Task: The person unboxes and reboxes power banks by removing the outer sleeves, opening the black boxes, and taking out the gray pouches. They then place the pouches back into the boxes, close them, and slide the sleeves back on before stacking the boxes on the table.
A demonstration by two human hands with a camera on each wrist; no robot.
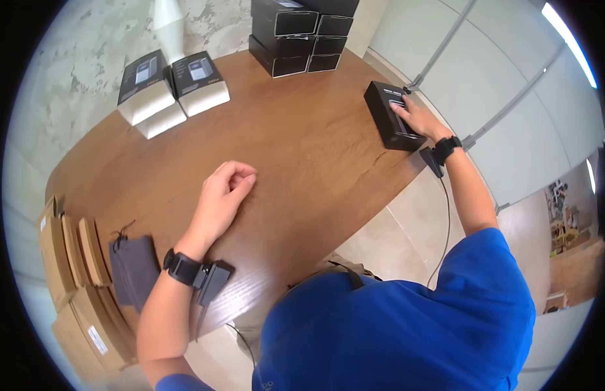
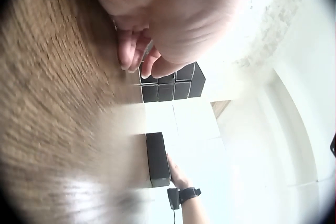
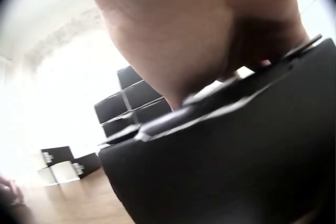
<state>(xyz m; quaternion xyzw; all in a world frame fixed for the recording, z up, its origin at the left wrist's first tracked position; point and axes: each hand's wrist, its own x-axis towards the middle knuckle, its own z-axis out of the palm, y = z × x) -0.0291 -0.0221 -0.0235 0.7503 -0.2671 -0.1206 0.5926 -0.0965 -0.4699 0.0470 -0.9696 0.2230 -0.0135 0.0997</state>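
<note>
A black box [image 1: 395, 124] lies near the table's right edge, printed face up. My right hand [image 1: 423, 120] rests over its top, thumb apart from the other fingers. In the right wrist view the palm [image 3: 173, 29] is above the dark box [image 3: 226, 166], whose edge hides the fingertips. The left wrist view also shows this box [image 2: 157, 159] with the right hand [image 2: 179, 175] against it. My left hand [image 1: 221, 199] rests on the wooden table, fingers loosely curled and holding nothing; in its own view, the hand [image 2: 168, 19] has bent fingers near the tabletop.
Stacked black boxes [image 1: 296, 42] stand at the back. Black-and-white boxes [image 1: 201, 81] sit at the back left beside a white vase [image 1: 169, 26]. Brown cardboard boxes [image 1: 87, 326] and a dark grey pouch [image 1: 134, 270] lie at the left. White cabinets [image 1: 478, 72] stand beyond the right edge.
</note>
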